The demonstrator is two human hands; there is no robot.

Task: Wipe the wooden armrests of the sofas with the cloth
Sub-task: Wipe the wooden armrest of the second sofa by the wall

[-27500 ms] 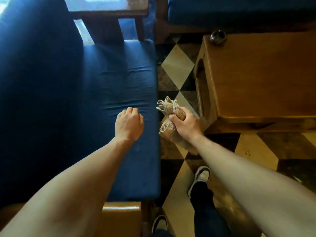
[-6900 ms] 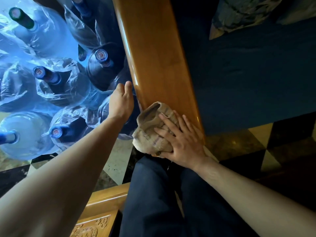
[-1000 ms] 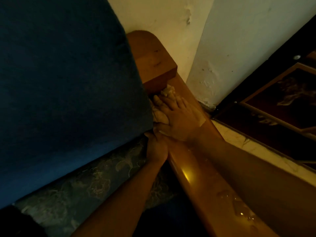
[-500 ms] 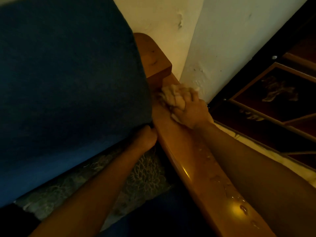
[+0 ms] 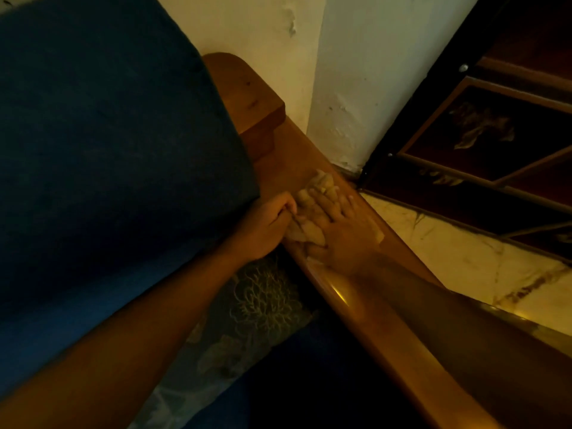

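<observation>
Fingers [image 5: 332,205] of right hand [image 5: 343,233]: spread flat, pressing cloth [image 5: 309,212] onto wooden armrest [image 5: 387,323]. Cloth mostly hidden beneath that palm; its far end shows past the fingertips. Left hand [image 5: 266,227]: curled, pinching the cloth's near edge beside the blue cushion [image 5: 108,150]. Dim light blurs detail.

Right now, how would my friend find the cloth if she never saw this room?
Start at the big blue sofa cushion and look along the shiny wooden armrest beside it, toward the white wall corner. The cloth lies on that armrest under the right hand. It is the only pale, crumpled thing there.
</observation>
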